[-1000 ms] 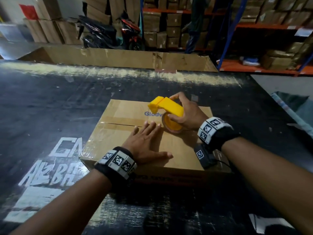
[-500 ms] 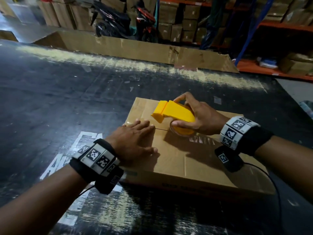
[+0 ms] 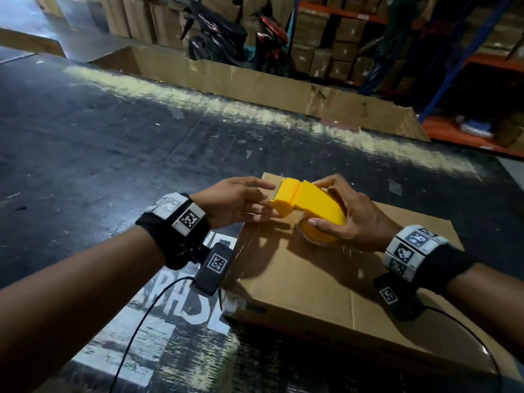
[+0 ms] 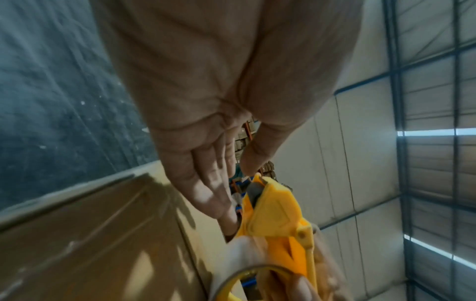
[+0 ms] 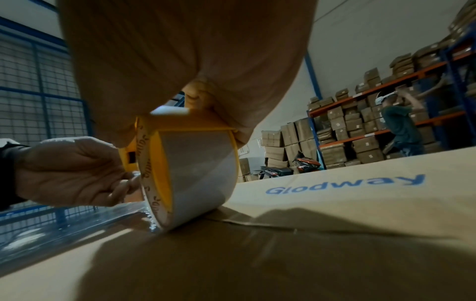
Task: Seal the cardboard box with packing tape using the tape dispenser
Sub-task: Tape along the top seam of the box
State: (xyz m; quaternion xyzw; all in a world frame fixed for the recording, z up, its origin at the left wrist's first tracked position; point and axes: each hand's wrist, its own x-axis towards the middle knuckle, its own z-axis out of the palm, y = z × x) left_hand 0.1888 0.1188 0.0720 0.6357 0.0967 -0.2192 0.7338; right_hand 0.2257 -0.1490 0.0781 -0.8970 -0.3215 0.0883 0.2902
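Partly taped: box point(image 3: 326, 279) flat on table point(image 3: 113, 137), right hand point(image 3: 348, 219) clamped round tape dispenser point(image 3: 309, 205) resting on box's seam, left hand point(image 3: 235, 202) fingers point(image 3: 256, 182) loosely apart by its nose, far stretch apparently still untaped.

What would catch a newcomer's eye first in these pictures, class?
The bright yellow tape dispenser stands out, gripped by the right hand on top of the cardboard box. The left hand reaches to its front end, fingers at the cutter. Behind, parked motorbikes sit among stacked cartons.

A yellow tape dispenser point(image 3: 310, 206) stands tilted, its clear tape roll point(image 5: 195, 179) touching the brown cardboard box point(image 3: 326, 282) top.
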